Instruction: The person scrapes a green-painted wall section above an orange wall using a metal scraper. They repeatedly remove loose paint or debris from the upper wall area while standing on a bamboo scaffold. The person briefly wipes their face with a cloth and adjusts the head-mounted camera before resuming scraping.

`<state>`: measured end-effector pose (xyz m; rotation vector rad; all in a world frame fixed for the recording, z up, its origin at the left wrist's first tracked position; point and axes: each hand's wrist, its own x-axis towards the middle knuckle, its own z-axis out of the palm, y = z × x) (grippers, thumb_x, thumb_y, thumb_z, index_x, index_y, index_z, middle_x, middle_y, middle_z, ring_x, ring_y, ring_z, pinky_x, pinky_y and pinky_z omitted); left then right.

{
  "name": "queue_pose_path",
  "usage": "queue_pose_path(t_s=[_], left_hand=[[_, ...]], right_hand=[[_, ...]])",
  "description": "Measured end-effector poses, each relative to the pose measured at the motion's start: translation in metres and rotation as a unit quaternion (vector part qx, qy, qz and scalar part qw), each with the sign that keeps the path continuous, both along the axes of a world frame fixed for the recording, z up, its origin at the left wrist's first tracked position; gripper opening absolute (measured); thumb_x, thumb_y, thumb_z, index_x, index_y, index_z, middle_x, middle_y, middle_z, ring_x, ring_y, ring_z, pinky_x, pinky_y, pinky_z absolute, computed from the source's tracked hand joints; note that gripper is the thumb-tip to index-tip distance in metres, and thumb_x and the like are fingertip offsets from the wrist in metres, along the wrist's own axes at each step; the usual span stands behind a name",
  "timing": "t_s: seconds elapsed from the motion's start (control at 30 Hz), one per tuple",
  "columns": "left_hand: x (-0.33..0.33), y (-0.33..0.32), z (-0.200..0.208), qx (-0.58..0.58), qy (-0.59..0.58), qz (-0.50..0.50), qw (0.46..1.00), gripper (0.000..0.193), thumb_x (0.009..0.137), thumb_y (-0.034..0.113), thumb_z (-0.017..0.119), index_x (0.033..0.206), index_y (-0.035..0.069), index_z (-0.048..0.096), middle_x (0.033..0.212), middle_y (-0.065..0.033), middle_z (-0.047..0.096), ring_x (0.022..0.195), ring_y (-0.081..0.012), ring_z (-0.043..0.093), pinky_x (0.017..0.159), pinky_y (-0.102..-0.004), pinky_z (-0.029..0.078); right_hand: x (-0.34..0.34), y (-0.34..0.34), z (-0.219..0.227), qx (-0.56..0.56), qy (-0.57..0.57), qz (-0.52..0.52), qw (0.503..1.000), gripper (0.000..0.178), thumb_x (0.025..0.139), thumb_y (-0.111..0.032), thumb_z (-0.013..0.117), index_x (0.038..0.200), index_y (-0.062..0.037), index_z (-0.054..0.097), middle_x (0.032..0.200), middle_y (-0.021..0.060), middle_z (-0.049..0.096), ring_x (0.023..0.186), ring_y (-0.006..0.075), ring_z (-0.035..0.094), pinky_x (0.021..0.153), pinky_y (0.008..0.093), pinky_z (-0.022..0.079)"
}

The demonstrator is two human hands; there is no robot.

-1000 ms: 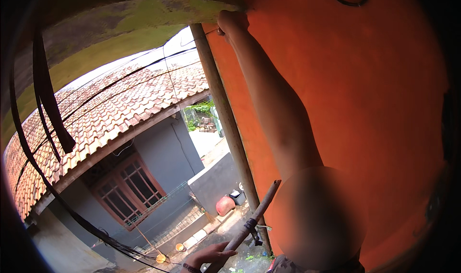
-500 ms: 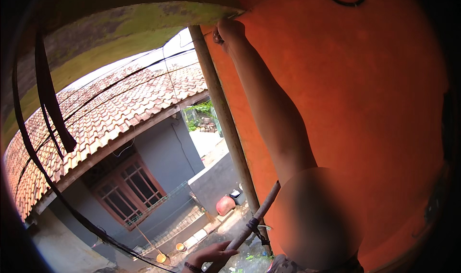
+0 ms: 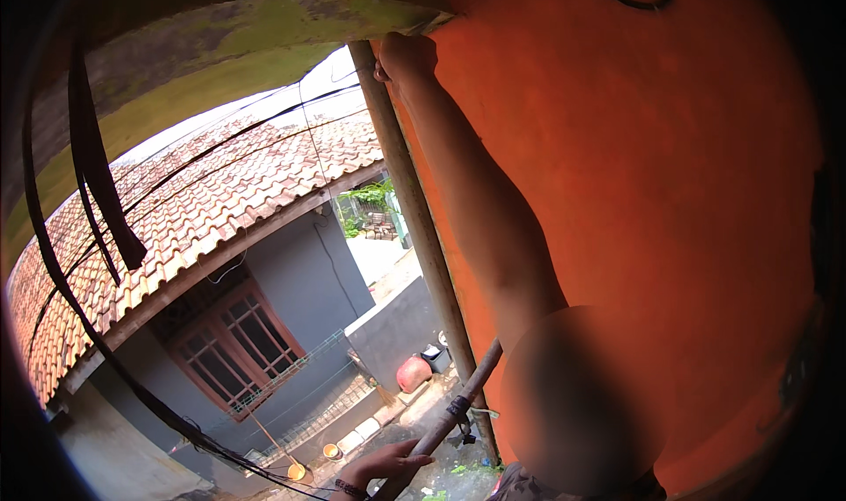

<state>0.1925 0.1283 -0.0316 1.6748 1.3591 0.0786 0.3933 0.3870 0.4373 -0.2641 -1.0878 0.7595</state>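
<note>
Item 1: left hand (image 3: 388, 462), near, bracelet at the wrist; fingers clamped on the pole.
Item 2: wooden pole (image 3: 438, 431), near, slanting up to the right, a black tie (image 3: 459, 408) around it above the grip, upper end just beside the raised arm.
Item 3: upright post (image 3: 407, 175), farther off, along the left edge of the orange wall (image 3: 687, 192).
Item 4: right hand (image 3: 407, 60), raised high to the post's top, just under the green-stained overhang (image 3: 220, 43); fingers curled together, but whether clamped on anything cannot be told.
Handling note, by judgement: a full left wrap on the pole below the tie should steady the overhead reach; small right-wrist movements would suit the tight corner better than a longer stretch.
Containers, 4, far, on the ground:
(a) yellow-orange bucket (image 3: 297, 472), leftmost, contents not legible;
(b) smaller orange pot (image 3: 331, 452), just to its right, contents unclear;
(c) rounded red vessel (image 3: 413, 373), opening not visible;
(d) dark bin (image 3: 438, 361), rightmost, something white at its top.
</note>
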Motion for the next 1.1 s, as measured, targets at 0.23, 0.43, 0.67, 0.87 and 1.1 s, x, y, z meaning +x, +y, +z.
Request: queue_pose_path(t_s=[0.23,0.43,0.67,0.87,1.1], left_hand=[[0.001,0.001,0.006,-0.007,-0.006,-0.002,1.000,0.060,0.086,0.052,0.055,0.124,0.005,0.048,0.100,-0.0099,0.059,0.093,-0.0172,0.053,0.082,-0.0313,0.042],[-0.003,-0.003,0.002,0.026,-0.035,-0.012,0.999,0.060,0.086,0.051,0.055,0.124,0.005,0.047,0.100,-0.0090,0.059,0.093,-0.0170,0.053,0.082,-0.0312,0.043],[0.006,0.000,0.019,0.018,0.001,-0.016,1.000,0.060,0.086,0.051,0.055,0.124,0.005,0.047,0.095,-0.0074,0.058,0.088,-0.0164,0.053,0.078,-0.0318,0.043],[-0.002,-0.009,0.012,0.001,-0.014,0.009,1.000,0.060,0.086,0.051,0.055,0.125,0.006,0.047,0.093,-0.0072,0.058,0.086,-0.0160,0.053,0.078,-0.0317,0.043],[0.006,-0.006,0.021,-0.015,0.025,-0.003,1.000,0.062,0.085,0.052,0.055,0.126,0.006,0.046,0.096,-0.0086,0.059,0.090,-0.0169,0.054,0.081,-0.0317,0.043]], right_hand=[[-0.017,-0.025,-0.001,-0.069,0.041,0.044,0.996,0.020,0.071,-0.004,0.058,0.087,0.0042,0.051,0.064,0.0121,0.058,0.048,0.0168,0.058,0.038,0.0268,0.042],[-0.042,-0.053,-0.021,0.034,0.065,0.097,0.993,0.009,0.078,0.002,0.045,0.086,0.0036,0.047,0.065,0.0108,0.053,0.042,0.0128,0.047,0.036,0.0272,0.038],[-0.078,-0.049,0.007,0.030,0.124,-0.009,0.992,0.040,0.076,-0.001,0.044,0.115,0.0077,0.036,0.082,0.0183,0.052,0.046,0.0143,0.050,0.034,0.0282,0.032],[-0.053,-0.055,0.008,-0.016,0.161,0.058,0.985,0.026,0.076,-0.001,0.044,0.099,0.0102,0.040,0.060,0.0128,0.048,0.041,0.0132,0.045,0.033,0.0288,0.029],[-0.061,-0.045,0.013,-0.073,0.053,0.113,0.990,0.033,0.073,0.001,0.044,0.102,0.0168,0.040,0.078,0.0216,0.051,0.046,0.0188,0.051,0.039,0.0318,0.040]])
